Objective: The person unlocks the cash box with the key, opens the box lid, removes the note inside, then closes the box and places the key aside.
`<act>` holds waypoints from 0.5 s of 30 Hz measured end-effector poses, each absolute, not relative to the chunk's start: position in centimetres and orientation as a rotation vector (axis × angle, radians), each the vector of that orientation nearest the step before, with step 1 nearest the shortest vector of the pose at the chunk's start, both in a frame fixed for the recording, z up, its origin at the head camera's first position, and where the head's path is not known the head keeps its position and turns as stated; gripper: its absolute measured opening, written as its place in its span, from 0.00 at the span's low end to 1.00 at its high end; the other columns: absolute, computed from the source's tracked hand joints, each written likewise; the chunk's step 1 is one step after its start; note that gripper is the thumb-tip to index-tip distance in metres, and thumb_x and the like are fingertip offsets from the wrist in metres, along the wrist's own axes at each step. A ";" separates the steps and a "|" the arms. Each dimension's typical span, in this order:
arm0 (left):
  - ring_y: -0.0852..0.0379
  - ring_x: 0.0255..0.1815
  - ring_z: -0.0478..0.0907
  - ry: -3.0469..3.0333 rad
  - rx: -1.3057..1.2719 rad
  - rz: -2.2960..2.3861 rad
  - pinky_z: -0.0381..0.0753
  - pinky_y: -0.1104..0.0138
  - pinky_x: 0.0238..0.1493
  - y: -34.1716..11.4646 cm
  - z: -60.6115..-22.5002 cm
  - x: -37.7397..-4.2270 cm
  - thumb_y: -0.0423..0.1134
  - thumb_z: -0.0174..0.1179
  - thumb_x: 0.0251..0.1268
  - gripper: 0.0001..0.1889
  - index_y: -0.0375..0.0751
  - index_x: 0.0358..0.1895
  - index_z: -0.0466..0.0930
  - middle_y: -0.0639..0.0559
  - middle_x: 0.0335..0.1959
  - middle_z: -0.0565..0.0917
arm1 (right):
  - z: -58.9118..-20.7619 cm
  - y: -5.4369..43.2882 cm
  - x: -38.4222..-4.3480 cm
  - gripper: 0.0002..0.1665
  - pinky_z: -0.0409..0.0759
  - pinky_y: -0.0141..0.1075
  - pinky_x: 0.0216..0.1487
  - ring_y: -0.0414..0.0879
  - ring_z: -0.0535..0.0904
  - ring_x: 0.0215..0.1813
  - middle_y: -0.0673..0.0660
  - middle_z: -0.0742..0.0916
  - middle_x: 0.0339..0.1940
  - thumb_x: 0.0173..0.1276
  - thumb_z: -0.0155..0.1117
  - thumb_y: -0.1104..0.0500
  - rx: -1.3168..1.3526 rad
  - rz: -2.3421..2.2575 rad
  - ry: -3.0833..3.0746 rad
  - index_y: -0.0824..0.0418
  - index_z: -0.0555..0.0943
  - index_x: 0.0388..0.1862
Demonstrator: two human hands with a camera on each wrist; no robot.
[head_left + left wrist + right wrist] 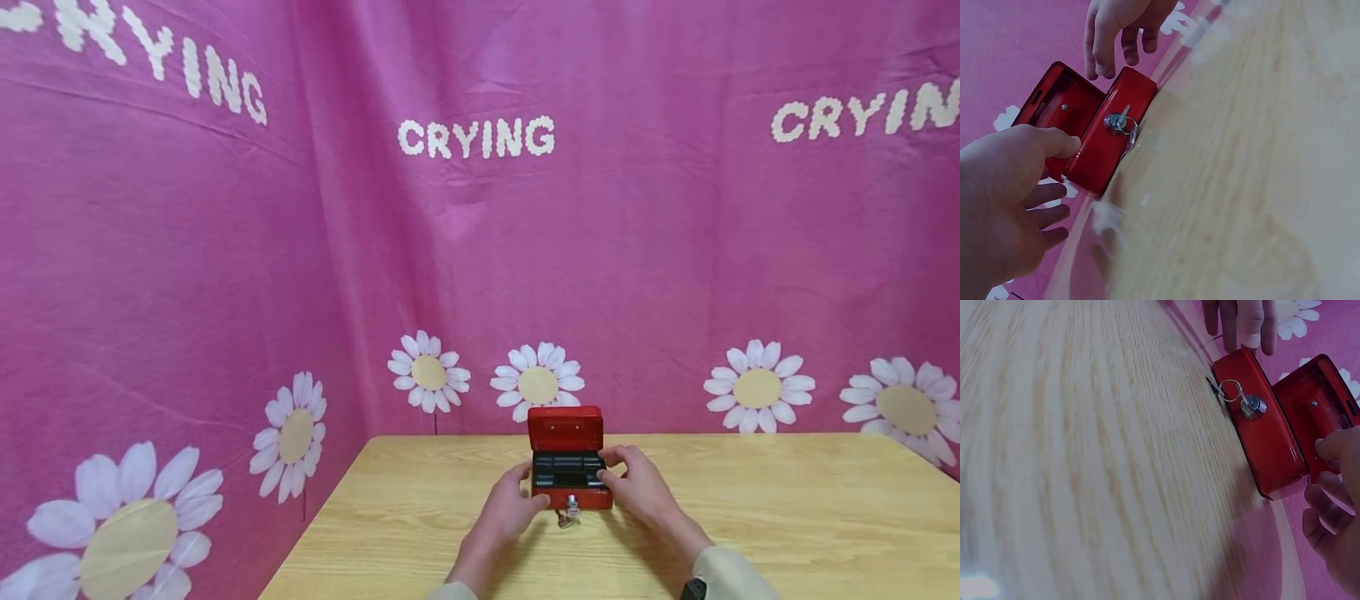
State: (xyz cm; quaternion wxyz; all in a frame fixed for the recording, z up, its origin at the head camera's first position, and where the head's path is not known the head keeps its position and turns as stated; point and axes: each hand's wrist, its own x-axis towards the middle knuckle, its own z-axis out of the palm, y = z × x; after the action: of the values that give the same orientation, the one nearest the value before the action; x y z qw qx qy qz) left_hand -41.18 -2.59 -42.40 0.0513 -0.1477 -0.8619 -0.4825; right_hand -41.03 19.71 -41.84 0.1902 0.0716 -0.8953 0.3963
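A small red cash box sits on the wooden table with its lid raised at the back. Inside lies a black compartment tray. On the front, a round lock has a key in it, and a ring hangs from that key. My left hand is at the box's left side, thumb over the front-left corner, other fingers loosely bent alongside. My right hand is at the right side, thumb near the tray's right edge and fingers by the back-right corner.
The pale wooden tabletop reaches to a pink curtain printed with daisies and lettering, which also runs along the left side. A dark watch shows at the right wrist, by a light sleeve.
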 end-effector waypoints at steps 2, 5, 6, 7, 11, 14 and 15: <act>0.34 0.60 0.78 -2.610 -0.471 -1.471 0.73 0.44 0.63 -2.6 -42.7 -41.1 0.35 0.65 0.62 0.33 0.35 0.71 0.67 0.34 0.66 0.74 | -41.9 19.8 -41.0 0.21 0.74 0.37 0.39 0.46 0.76 0.37 0.62 0.83 0.47 0.65 0.65 0.61 0.198 1.117 -2.519 0.69 0.80 0.56; 0.32 0.59 0.78 -2.589 -0.505 -1.467 0.74 0.45 0.62 -2.6 -42.9 -41.0 0.35 0.66 0.61 0.34 0.34 0.71 0.67 0.32 0.66 0.74 | -42.0 19.8 -41.0 0.21 0.73 0.37 0.38 0.45 0.76 0.37 0.61 0.83 0.46 0.65 0.65 0.61 0.203 1.108 -2.515 0.69 0.80 0.56; 0.32 0.59 0.78 -2.585 -0.510 -1.469 0.74 0.45 0.62 -2.7 -42.9 -40.9 0.34 0.66 0.61 0.34 0.34 0.71 0.67 0.32 0.66 0.74 | -42.0 19.8 -41.1 0.21 0.73 0.37 0.38 0.45 0.75 0.36 0.61 0.83 0.46 0.65 0.65 0.62 0.211 1.106 -2.508 0.69 0.80 0.55; 0.32 0.59 0.78 -2.582 -0.514 -1.472 0.74 0.45 0.62 -2.7 -42.9 -40.8 0.34 0.66 0.61 0.34 0.34 0.71 0.67 0.32 0.66 0.74 | -42.0 19.8 -41.1 0.21 0.73 0.37 0.39 0.45 0.75 0.36 0.61 0.83 0.45 0.65 0.65 0.62 0.216 1.104 -2.506 0.68 0.81 0.55; 0.31 0.60 0.78 -2.574 -0.502 -1.499 0.74 0.44 0.62 -2.8 -42.8 -40.4 0.34 0.66 0.61 0.34 0.35 0.71 0.67 0.32 0.66 0.74 | -42.2 19.7 -41.2 0.20 0.73 0.36 0.38 0.45 0.74 0.35 0.60 0.82 0.44 0.64 0.66 0.61 0.214 1.100 -2.516 0.68 0.81 0.55; 0.31 0.59 0.78 -2.568 -0.486 -1.508 0.75 0.45 0.61 -2.8 -42.8 -40.3 0.34 0.66 0.61 0.34 0.35 0.72 0.67 0.32 0.66 0.74 | -42.3 19.7 -41.4 0.20 0.72 0.36 0.37 0.44 0.74 0.36 0.60 0.82 0.44 0.64 0.66 0.61 0.221 1.095 -2.512 0.68 0.81 0.54; 0.32 0.59 0.78 -2.567 -0.477 -1.513 0.75 0.45 0.61 -2.8 -42.8 -40.3 0.34 0.66 0.61 0.34 0.35 0.72 0.67 0.32 0.66 0.75 | -42.3 19.7 -41.5 0.20 0.72 0.35 0.37 0.44 0.74 0.36 0.60 0.82 0.43 0.63 0.67 0.61 0.228 1.094 -2.508 0.68 0.82 0.53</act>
State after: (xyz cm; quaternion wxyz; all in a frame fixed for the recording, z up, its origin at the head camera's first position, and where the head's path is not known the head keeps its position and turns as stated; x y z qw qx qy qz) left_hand -40.25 -2.85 -42.81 0.0619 -0.1579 -0.8491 -0.5003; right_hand -41.48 19.73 -42.29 0.1966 0.0815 -0.8957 0.3905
